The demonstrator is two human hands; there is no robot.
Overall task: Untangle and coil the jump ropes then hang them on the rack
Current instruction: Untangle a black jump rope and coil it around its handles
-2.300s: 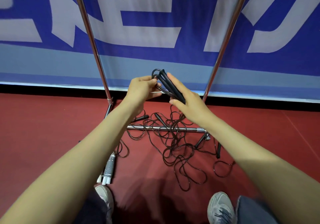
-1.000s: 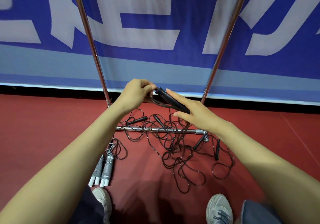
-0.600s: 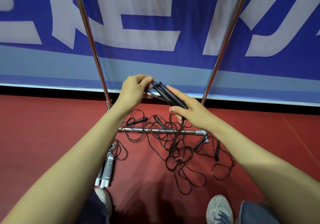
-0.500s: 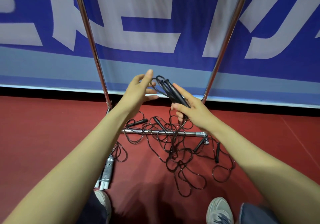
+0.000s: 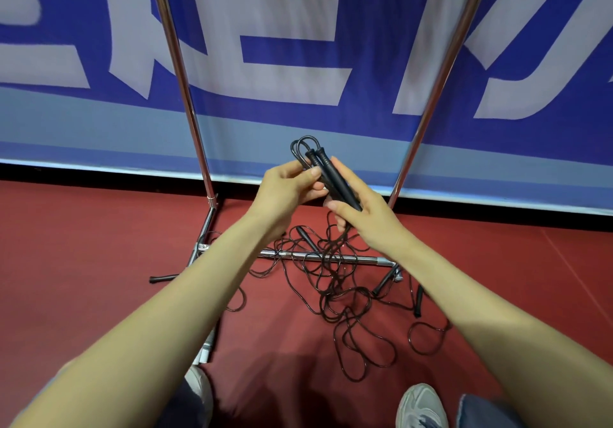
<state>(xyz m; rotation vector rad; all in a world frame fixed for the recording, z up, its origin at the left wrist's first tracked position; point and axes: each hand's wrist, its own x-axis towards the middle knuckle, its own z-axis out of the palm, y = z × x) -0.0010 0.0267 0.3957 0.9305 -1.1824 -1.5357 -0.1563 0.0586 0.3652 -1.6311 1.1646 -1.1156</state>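
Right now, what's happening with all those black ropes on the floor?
A person is sorting out jump ropes. The right hand holds one rope's two black handles side by side, and the left hand pinches its cord where it loops out of the handles. The rest hangs down into a tangle on the red floor, draped over the rack's bottom bar.

Rack (image 5: 180, 72) uprights running off the top edge. Left forearm (image 5: 199, 295) covering most of the grey handles (image 5: 206, 349). Right hand (image 5: 368, 215) hiding lower ends of the black handles (image 5: 335, 179); left hand (image 5: 285, 189) covering the bottom of the cord loops (image 5: 303, 147). Floor tangle (image 5: 341, 295) overlapping too much to count ropes. Right shoe (image 5: 419, 406) getting cropped at the bottom edge.
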